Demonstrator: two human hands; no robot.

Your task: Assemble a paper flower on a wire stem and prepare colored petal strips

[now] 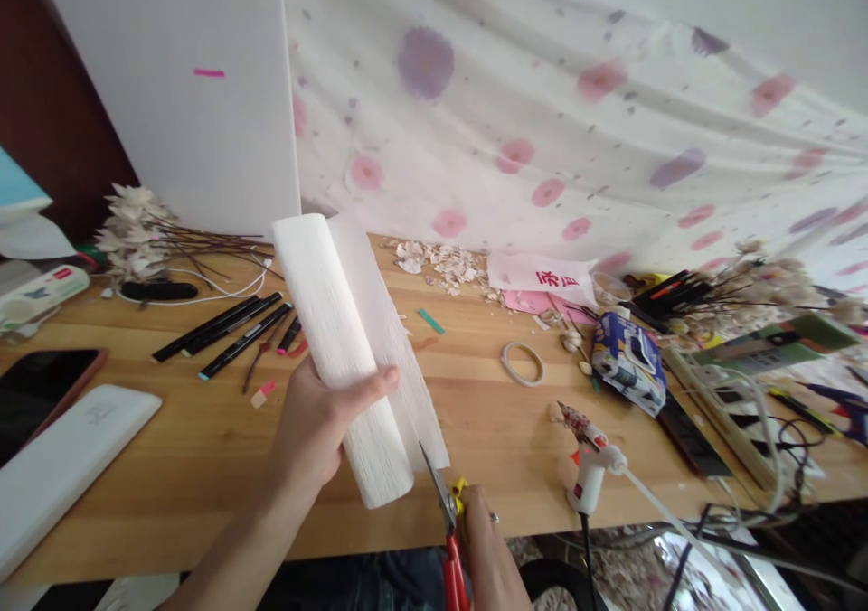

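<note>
My left hand (332, 408) is wrapped round a roll of white crepe paper (332, 322), its thumb pressed across the front. The roll stands tilted above the wooden table, and a loose flap of the paper (386, 331) hangs off its right side. A pair of scissors (446, 507) with red handles is in my right hand (486, 548) at the table's front edge. Their tips point up at the bottom edge of the flap. My right fingers are partly hidden, and a small yellow thing (459, 487) shows beside the scissors' pivot.
A hot glue gun (589, 475) stands to the right with its cord trailing. Black markers (237, 331), a power bank (74, 466) and a phone (47, 380) lie left. A tape ring (523, 364), a wipes pack (627, 358) and paper scraps (448, 267) lie farther back.
</note>
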